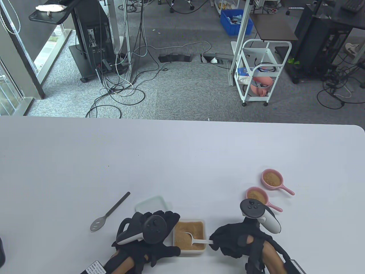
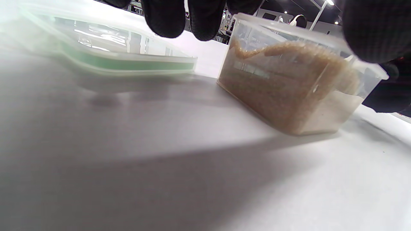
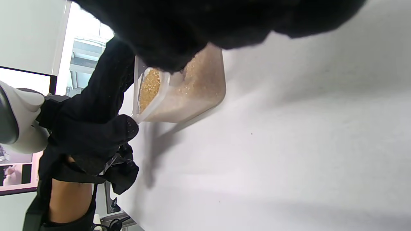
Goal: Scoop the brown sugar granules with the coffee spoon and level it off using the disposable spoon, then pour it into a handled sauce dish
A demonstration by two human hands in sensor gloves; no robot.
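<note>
A clear tub [image 1: 189, 252] of brown sugar [image 1: 185, 232] stands near the table's front edge. My right hand [image 1: 228, 242] pinches the handle of a white disposable spoon [image 1: 197, 241], whose bowl lies in the sugar. My left hand [image 1: 162, 225] holds the tub's left end, its thumb [image 3: 106, 134] on the near corner. The fingers [image 2: 163, 16] hang between the tub [image 2: 289, 96] and its lid [image 2: 128, 61]. A grey metal coffee spoon [image 1: 109, 212] lies loose on the table to the left. Two pink handled sauce dishes [image 1: 282, 179] [image 1: 247, 194] at the right hold sugar.
The tub's lid [image 1: 152, 204] lies flat just behind my left hand. Beyond the table's far edge are carpet, cables and a white trolley [image 1: 261, 74]. A dark object [image 1: 1, 251] shows at the front left edge.
</note>
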